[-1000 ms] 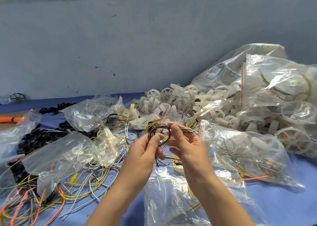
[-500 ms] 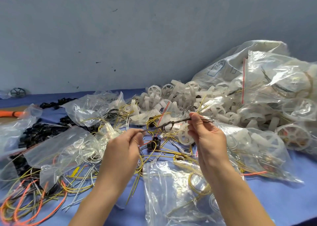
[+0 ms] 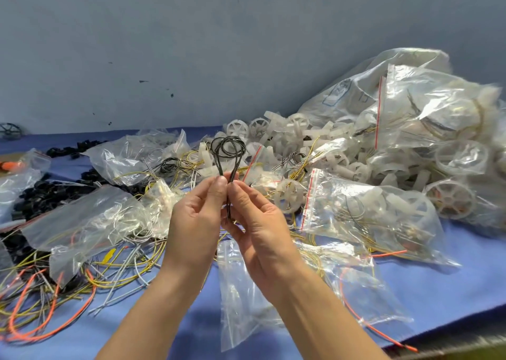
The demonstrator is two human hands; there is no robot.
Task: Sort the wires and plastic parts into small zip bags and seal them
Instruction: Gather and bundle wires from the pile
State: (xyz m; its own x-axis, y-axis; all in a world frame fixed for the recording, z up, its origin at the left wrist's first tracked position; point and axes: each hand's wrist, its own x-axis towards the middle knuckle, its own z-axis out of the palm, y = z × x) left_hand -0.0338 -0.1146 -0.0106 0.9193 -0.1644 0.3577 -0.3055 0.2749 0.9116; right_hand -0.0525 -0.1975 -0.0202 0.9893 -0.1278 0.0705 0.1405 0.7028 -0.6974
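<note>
A thin black wire (image 3: 228, 147) is bent into a loop that stands up above my fingertips, its ends hanging down between my palms. My left hand (image 3: 197, 217) pinches one side of the loop and my right hand (image 3: 257, 223) pinches the other, thumbs almost touching. Both hands hover over the blue table (image 3: 438, 285). Below them lies a clear zip bag (image 3: 246, 291), flat on the cloth. Loose yellow, white and orange wires (image 3: 82, 277) sprawl at the lower left. White plastic wheels (image 3: 290, 195) lie heaped behind my hands.
Filled zip bags (image 3: 369, 212) pile up on the right against a large clear sack (image 3: 383, 86). Black plastic parts (image 3: 41, 195) and more bags (image 3: 82, 223) cover the left. A grey wall (image 3: 191, 45) closes the back. The table's front edge (image 3: 451, 343) shows at lower right.
The black wire was stretched out between my spread hands half a second ago. Now my hands have come together at the centre and the wire is folded into an upright loop.
</note>
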